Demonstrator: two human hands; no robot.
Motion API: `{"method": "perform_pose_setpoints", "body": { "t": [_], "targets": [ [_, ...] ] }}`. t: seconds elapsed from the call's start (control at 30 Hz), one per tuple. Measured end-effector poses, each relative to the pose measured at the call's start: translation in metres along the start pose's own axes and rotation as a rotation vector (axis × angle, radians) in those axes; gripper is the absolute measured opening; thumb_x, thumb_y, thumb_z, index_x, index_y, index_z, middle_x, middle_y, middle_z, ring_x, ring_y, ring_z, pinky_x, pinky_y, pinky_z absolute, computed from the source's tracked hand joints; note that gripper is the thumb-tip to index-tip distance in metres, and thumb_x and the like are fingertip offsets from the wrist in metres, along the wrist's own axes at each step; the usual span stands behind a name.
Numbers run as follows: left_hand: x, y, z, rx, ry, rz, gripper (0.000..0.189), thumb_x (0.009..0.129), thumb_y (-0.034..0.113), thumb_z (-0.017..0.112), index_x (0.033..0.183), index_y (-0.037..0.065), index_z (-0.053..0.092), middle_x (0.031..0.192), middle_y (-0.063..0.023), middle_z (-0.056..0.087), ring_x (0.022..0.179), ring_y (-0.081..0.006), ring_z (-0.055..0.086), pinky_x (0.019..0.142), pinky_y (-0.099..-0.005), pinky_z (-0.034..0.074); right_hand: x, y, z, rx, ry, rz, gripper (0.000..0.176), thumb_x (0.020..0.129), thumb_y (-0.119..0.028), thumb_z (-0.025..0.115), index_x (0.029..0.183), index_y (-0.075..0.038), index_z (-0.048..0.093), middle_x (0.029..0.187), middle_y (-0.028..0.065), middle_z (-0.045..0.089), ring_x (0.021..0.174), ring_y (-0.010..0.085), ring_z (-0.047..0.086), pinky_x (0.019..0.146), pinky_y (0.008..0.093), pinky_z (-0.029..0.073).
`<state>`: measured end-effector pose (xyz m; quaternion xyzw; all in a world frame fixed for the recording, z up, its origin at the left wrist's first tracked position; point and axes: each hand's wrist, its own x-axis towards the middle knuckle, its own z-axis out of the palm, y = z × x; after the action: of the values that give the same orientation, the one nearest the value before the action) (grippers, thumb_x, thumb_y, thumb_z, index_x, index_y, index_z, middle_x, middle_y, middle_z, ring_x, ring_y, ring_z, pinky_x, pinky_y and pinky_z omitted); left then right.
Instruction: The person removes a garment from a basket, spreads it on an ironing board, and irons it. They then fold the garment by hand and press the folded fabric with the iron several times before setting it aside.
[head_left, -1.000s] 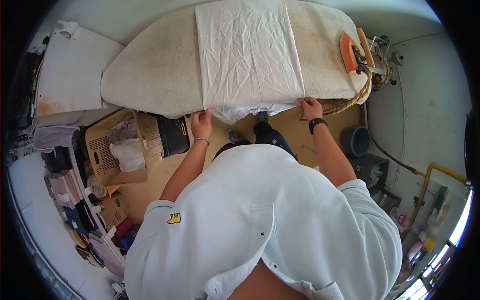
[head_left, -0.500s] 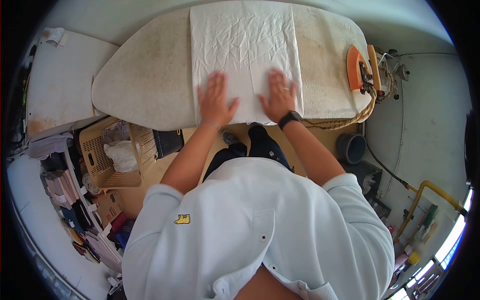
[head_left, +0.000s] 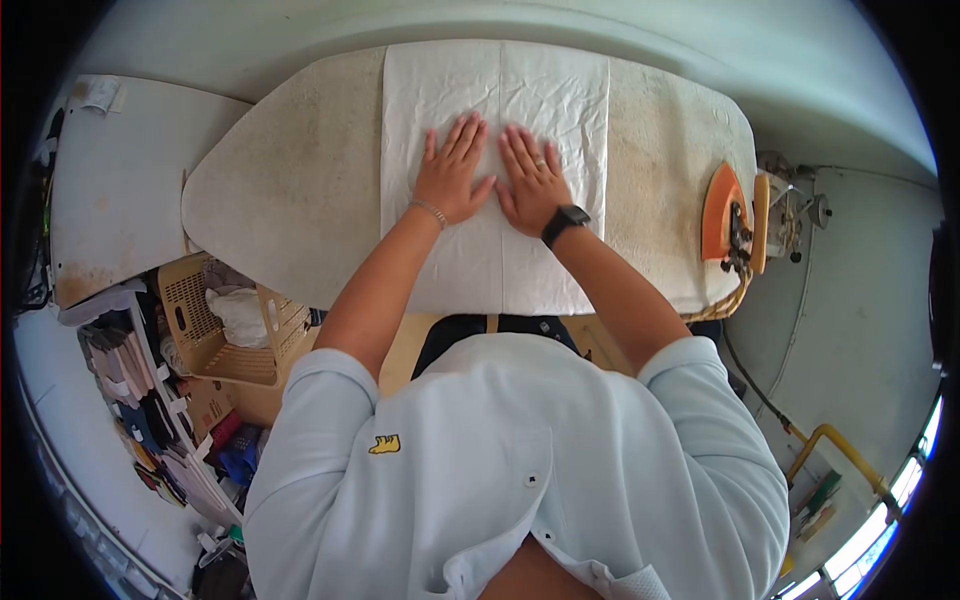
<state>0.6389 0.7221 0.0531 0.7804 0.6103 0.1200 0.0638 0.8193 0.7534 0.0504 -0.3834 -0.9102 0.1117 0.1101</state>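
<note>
A white cloth lies across the middle of the padded ironing board, with a lengthwise line down its centre and wrinkles over its upper part. My left hand rests flat on the cloth, left of that line, fingers spread. On the other side of the line my right hand also lies palm down, fingers stretched out; a black watch is on that wrist. The two thumbs are close together but apart. An orange iron stands near the board's right end, away from both hands.
A white side table adjoins the board's left end. Below it are a tan plastic basket holding light cloth and a rack with folded textiles. A yellow pipe runs along the right wall.
Both hands have moved up the cloth, away from my body, and closer together. The view has shifted, so the board appears lower, and the floor bucket at right is no longer seen.
</note>
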Motion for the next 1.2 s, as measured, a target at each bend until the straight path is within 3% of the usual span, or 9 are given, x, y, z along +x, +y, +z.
{"method": "perform_pose_setpoints", "body": {
  "t": [0.13, 0.3, 0.43, 0.53, 0.77, 0.83, 0.9, 1.0, 1.2],
  "targets": [
    [-0.039, -0.058, -0.017, 0.026, -0.007, -0.254, 0.086, 0.085, 0.043, 0.056, 0.15, 0.006, 0.015, 0.156, -0.0112, 0.018, 0.144, -0.0288, 0.015, 0.112, -0.0596, 0.009, -0.026, 0.045, -0.023, -0.195, -0.107, 0.389, 0.085, 0.088, -0.049, 0.05, 0.147, 0.002, 0.018, 0.156, 0.0161, 0.012, 0.146, 0.0282, 0.008, 0.111, 0.0612, 0.009],
    [-0.019, -0.068, -0.051, 0.296, -0.08, -0.496, 0.076, 0.087, 0.035, 0.055, 0.148, 0.004, 0.021, 0.155, -0.014, 0.021, 0.143, -0.0299, 0.018, 0.108, -0.0647, 0.011, 0.0, 0.057, -0.04, -0.21, -0.065, 0.427, 0.082, 0.088, -0.047, 0.05, 0.145, 0.004, 0.021, 0.154, 0.0198, 0.017, 0.145, 0.0308, 0.012, 0.11, 0.063, 0.007],
    [0.079, -0.06, -0.011, -0.009, 0.112, 0.008, 0.065, 0.089, 0.029, 0.051, 0.147, 0.01, 0.027, 0.153, -0.0085, 0.027, 0.142, -0.0268, 0.023, 0.111, -0.0575, 0.016, 0.093, 0.054, 0.0, 0.18, 0.157, 0.185, 0.075, 0.089, -0.044, 0.049, 0.144, 0.001, 0.026, 0.152, 0.0182, 0.025, 0.144, 0.03, 0.017, 0.11, 0.0622, 0.008],
    [0.099, -0.066, 0.015, 0.009, 0.064, 0.054, 0.067, 0.09, 0.033, 0.05, 0.149, 0.014, 0.025, 0.155, -0.004, 0.023, 0.143, -0.0239, 0.021, 0.112, -0.0583, 0.014, 0.111, 0.061, 0.019, 0.049, 0.134, 0.06, 0.072, 0.09, -0.045, 0.047, 0.145, -0.004, 0.027, 0.153, 0.013, 0.026, 0.144, 0.0258, 0.019, 0.111, 0.0606, 0.011],
    [0.055, -0.126, -0.024, 0.344, 0.032, -0.475, 0.071, 0.089, 0.04, 0.049, 0.149, 0.012, 0.023, 0.156, -0.0038, 0.021, 0.143, -0.0197, 0.019, 0.108, -0.0668, 0.008, 0.047, 0.138, -0.019, -0.291, 0.086, 0.441, 0.077, 0.091, -0.051, 0.043, 0.149, -0.007, 0.019, 0.156, 0.0105, 0.019, 0.145, 0.0244, 0.014, 0.11, 0.063, 0.01],
    [0.053, -0.096, -0.019, 0.329, 0.025, -0.388, 0.074, 0.087, 0.038, 0.051, 0.149, 0.011, 0.021, 0.156, -0.0051, 0.02, 0.144, -0.0224, 0.018, 0.109, -0.0662, 0.008, 0.047, 0.12, -0.014, -0.438, 0.12, 0.619, 0.075, 0.091, -0.046, 0.042, 0.148, -0.004, 0.02, 0.156, 0.0144, 0.018, 0.145, 0.0293, 0.013, 0.109, 0.0642, 0.012],
    [0.043, -0.034, -0.008, 0.141, -0.044, -0.142, 0.078, 0.084, 0.036, 0.054, 0.149, 0.009, 0.02, 0.156, -0.008, 0.018, 0.144, -0.0257, 0.017, 0.109, -0.065, 0.008, 0.039, 0.064, -0.012, -0.517, -0.104, 0.426, 0.071, 0.089, -0.035, 0.042, 0.146, 0.0, 0.022, 0.155, 0.0184, 0.018, 0.143, 0.0331, 0.017, 0.11, 0.0607, 0.018],
    [-0.022, 0.053, 0.021, -0.147, -0.026, 0.096, 0.077, 0.083, 0.036, 0.055, 0.147, 0.006, 0.025, 0.155, -0.0101, 0.022, 0.143, -0.0258, 0.018, 0.11, -0.0635, 0.007, -0.036, -0.003, 0.001, 0.002, -0.041, 0.308, 0.068, 0.089, -0.028, 0.045, 0.146, 0.002, 0.022, 0.154, 0.0194, 0.018, 0.144, 0.0325, 0.017, 0.113, 0.0564, 0.014],
    [-0.143, 0.045, -0.01, -0.065, -0.11, -0.158, 0.084, 0.083, 0.048, 0.054, 0.148, 0.004, 0.023, 0.156, -0.0113, 0.018, 0.144, -0.0269, 0.016, 0.109, -0.0635, 0.007, -0.171, 0.017, -0.025, -0.17, -0.077, 0.496, 0.084, 0.088, -0.046, 0.052, 0.148, 0.0, 0.016, 0.156, 0.0154, 0.016, 0.145, 0.0279, 0.01, 0.113, 0.0567, 0.007]
  ]
}}
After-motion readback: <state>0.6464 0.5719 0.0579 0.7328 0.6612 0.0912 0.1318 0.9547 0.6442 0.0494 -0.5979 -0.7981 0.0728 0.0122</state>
